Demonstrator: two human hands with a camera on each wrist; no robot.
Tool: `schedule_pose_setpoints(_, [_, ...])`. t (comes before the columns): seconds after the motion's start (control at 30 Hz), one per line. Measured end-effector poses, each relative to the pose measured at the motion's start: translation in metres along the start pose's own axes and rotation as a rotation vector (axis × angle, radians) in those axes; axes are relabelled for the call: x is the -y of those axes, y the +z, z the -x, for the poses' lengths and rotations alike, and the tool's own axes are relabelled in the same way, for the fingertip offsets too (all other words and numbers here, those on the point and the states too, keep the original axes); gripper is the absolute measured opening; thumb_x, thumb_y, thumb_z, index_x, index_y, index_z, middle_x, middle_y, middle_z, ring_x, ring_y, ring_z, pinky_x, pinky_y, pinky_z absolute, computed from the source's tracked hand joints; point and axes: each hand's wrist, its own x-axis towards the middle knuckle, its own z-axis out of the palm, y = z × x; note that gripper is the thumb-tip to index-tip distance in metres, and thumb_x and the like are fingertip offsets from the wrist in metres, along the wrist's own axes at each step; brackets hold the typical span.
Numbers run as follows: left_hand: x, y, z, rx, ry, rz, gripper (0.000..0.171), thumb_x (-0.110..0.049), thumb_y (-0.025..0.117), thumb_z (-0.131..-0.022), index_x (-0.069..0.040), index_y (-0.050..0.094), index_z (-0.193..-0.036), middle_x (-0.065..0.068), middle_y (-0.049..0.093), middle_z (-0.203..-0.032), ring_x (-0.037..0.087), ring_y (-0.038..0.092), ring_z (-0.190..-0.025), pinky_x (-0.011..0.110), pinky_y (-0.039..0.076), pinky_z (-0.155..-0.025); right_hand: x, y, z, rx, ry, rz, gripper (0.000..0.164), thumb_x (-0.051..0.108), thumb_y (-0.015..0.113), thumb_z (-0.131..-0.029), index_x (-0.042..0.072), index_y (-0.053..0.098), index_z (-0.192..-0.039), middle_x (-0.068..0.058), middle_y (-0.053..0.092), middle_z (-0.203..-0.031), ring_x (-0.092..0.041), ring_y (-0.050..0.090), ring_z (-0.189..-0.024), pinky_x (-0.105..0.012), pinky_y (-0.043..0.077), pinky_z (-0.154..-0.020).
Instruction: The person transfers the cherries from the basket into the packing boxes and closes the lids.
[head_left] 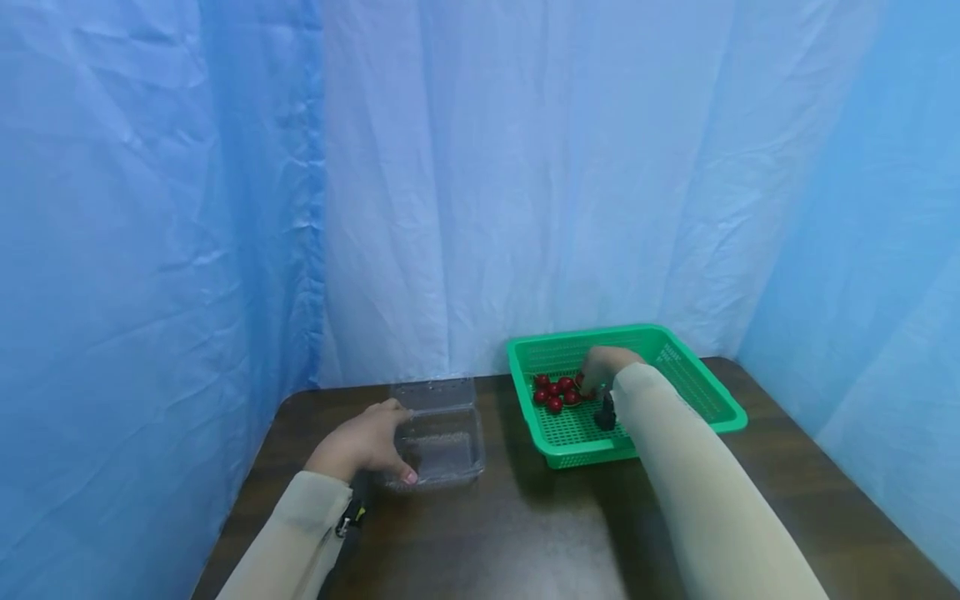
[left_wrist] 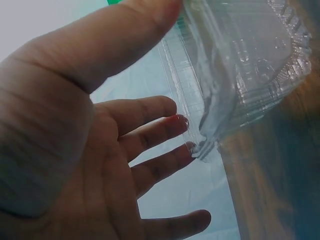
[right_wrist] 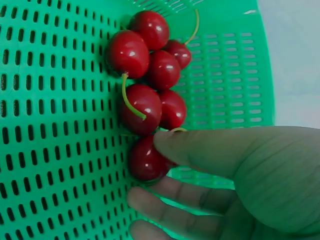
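On the left, a clear plastic clamshell box (head_left: 450, 446) lies with its lid (head_left: 435, 395) folded back toward the curtain. My left hand (head_left: 363, 442) spans the box's left side, thumb at the front corner and fingers toward the hinge. In the left wrist view those fingers are fairly straight, with some tips at the plastic edge. My right hand (head_left: 606, 367) reaches into a green basket (head_left: 592, 452). There its thumb and fingers pinch a dark red cherry (right_wrist: 144, 161). Several other cherries (right_wrist: 142, 107), some with green stems, cluster beside it on the basket floor.
Both containers stand on a dark wooden table (head_left: 480, 533). Pale blue curtains (head_left: 525, 183) hang behind it and along both sides. The basket's raised slotted walls surround the right hand. A dark wrist device (head_left: 606, 412) shows below the right hand.
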Motion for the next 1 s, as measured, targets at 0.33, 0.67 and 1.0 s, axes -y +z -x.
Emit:
schedule_pose_setpoints(0.33, [-0.005,0.000,-0.001,0.001,-0.015,-0.016,0.119,-0.039,0.111,-0.069,-0.009,0.054,-0.169,0.021,0.045,-0.177,0.048,0.046,-0.162,0.068,0.054,-0.120,-0.010,0.006,-0.009,-0.004,0.000,0.003,0.049,0.023,0.082,-0.106,0.000,0.071,-0.148,-0.016,0.077,-0.135,-0.026,0.082,-0.096,-0.043,0.069,-0.088])
schedule_pose_setpoints(0.67, [-0.003,0.002,0.000,-0.008,-0.024,-0.009,0.120,-0.039,0.111,-0.069,-0.010,0.052,-0.170,0.022,0.042,-0.180,0.050,0.044,-0.163,0.071,0.052,-0.121,-0.011,-0.006,0.012,0.003,0.018,-0.109,0.065,0.015,0.079,-0.107,-0.006,0.053,-0.163,-0.030,0.058,-0.164,-0.034,0.085,-0.107,-0.041,0.071,-0.086])
schedule_pose_setpoints(1.0, [-0.004,0.002,0.001,-0.007,-0.027,0.005,0.120,-0.039,0.110,-0.070,-0.010,0.052,-0.171,0.023,0.040,-0.181,0.052,0.041,-0.165,0.074,0.050,-0.121,-0.009,-0.022,0.025,-0.047,-0.042,-0.171,0.055,0.010,0.077,-0.103,-0.004,0.060,-0.153,-0.028,0.064,-0.153,-0.039,0.082,-0.110,-0.047,0.070,-0.079])
